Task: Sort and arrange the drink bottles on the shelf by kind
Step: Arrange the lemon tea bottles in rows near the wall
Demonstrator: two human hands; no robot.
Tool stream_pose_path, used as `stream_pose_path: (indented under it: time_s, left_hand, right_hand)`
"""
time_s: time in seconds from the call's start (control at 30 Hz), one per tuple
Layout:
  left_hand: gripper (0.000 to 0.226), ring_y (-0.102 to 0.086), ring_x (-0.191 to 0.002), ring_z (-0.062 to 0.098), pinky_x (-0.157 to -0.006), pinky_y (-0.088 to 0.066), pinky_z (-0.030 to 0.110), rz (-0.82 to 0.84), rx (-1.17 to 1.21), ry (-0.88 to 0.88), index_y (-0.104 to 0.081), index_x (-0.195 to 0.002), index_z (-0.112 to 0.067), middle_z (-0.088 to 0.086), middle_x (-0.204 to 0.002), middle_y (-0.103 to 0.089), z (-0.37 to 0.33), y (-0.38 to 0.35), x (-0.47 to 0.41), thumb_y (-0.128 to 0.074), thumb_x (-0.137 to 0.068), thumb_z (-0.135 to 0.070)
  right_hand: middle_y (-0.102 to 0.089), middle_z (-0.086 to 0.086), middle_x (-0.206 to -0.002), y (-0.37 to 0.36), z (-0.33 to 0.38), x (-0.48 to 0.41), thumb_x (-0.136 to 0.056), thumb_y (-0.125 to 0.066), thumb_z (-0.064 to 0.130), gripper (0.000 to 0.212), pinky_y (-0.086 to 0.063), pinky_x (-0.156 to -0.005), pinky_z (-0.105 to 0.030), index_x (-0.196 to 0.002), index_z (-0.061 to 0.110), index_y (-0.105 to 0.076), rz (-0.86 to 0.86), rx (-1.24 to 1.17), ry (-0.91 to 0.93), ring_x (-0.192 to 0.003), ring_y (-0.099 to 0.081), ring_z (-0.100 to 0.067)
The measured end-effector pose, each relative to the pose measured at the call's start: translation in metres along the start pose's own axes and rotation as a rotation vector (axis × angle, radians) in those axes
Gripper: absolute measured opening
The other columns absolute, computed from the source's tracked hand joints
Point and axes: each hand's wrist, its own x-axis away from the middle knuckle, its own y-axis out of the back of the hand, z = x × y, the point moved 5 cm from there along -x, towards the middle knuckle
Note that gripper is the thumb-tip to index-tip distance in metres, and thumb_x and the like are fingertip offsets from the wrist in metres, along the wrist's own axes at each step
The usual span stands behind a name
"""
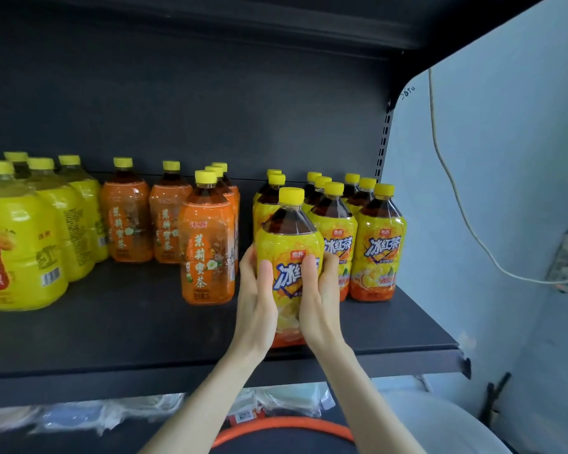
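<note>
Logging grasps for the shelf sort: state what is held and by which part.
One yellow-label tea bottle, gripped by the left hand and right hand around its labelled body.

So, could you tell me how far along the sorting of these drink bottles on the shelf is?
Mostly done: yellow pear drinks stand left, orange jasmine teas middle, iced teas right, none visibly mixed. In hand: the left hand and right hand grip one iced tea bottle at the front of its group. Left: probably setting it in line and evening up the staggered jasmine teas.
</note>
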Motion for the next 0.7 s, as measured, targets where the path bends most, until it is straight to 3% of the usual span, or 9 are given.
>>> stream_pose_path:
  time_s: [0.07,0.13,0.2,0.3,0.5,0.7]
  left_hand:
    - [0.068,-0.057,-0.112,0.002,-0.093,-0.050,0.028,-0.055,-0.048,-0.022,-0.034,-0.136,-0.026,-0.007,-0.126,-0.055,0.000,0.001,-0.003,-0.044,-0.079,-0.061]
    - [0.071,-0.058,-0.104,-0.004,-0.084,-0.050,0.018,-0.116,-0.089,-0.030,-0.034,-0.130,-0.031,-0.013,-0.120,-0.056,0.001,0.003,-0.007,-0.054,-0.070,-0.062]
    - [0.078,-0.059,-0.100,-0.006,-0.078,-0.049,0.012,-0.152,-0.126,-0.038,-0.035,-0.130,-0.032,-0.015,-0.117,-0.057,0.003,0.005,-0.013,-0.065,-0.064,-0.060]
    - [0.077,-0.061,-0.098,-0.004,-0.074,-0.049,0.010,-0.185,-0.189,-0.040,-0.038,-0.126,-0.030,-0.013,-0.112,-0.059,0.009,0.007,-0.023,-0.079,-0.065,-0.050]
    - [0.063,-0.056,-0.092,-0.009,-0.068,-0.044,0.001,-0.185,-0.246,-0.030,-0.042,-0.130,-0.020,-0.013,-0.108,-0.058,0.019,0.005,-0.044,-0.073,-0.076,-0.032]
    - [0.082,-0.058,-0.109,0.009,-0.083,-0.047,0.010,-0.191,-0.304,-0.015,-0.036,-0.139,-0.021,-0.003,-0.125,-0.058,0.036,0.006,-0.063,-0.066,-0.069,-0.053]
  right_hand:
    - [-0.047,0.015,-0.092,0.002,0.002,-0.002,-0.082,-0.020,0.062,0.030,-0.033,-0.087,-0.033,-0.081,0.038,-0.038,0.048,0.138,0.014,-0.097,-0.041,-0.017]
    - [-0.048,0.013,-0.095,0.011,0.001,-0.008,-0.083,-0.013,0.057,0.035,-0.027,-0.090,-0.031,-0.079,0.036,-0.041,0.065,0.242,0.045,-0.100,-0.036,-0.014]
    - [-0.052,0.006,-0.117,0.029,0.003,-0.019,-0.085,-0.021,0.059,0.048,-0.027,-0.098,-0.029,-0.103,0.030,-0.056,-0.001,0.269,0.075,-0.115,-0.034,-0.010]
    - [-0.042,0.003,-0.142,0.048,0.011,-0.042,-0.087,-0.047,0.052,0.057,-0.024,-0.109,-0.033,-0.133,0.019,-0.049,-0.089,0.424,0.208,-0.130,-0.025,-0.009]
    - [-0.014,0.003,-0.161,0.044,-0.001,-0.071,-0.088,-0.061,0.047,0.078,-0.001,-0.115,-0.043,-0.151,0.024,-0.022,0.049,0.845,0.307,-0.149,-0.004,-0.020]
    - [-0.016,0.003,-0.160,0.045,-0.011,-0.070,-0.087,-0.065,0.037,0.079,0.001,-0.116,-0.042,-0.151,0.026,-0.020,0.016,0.845,0.374,-0.148,-0.014,-0.019]
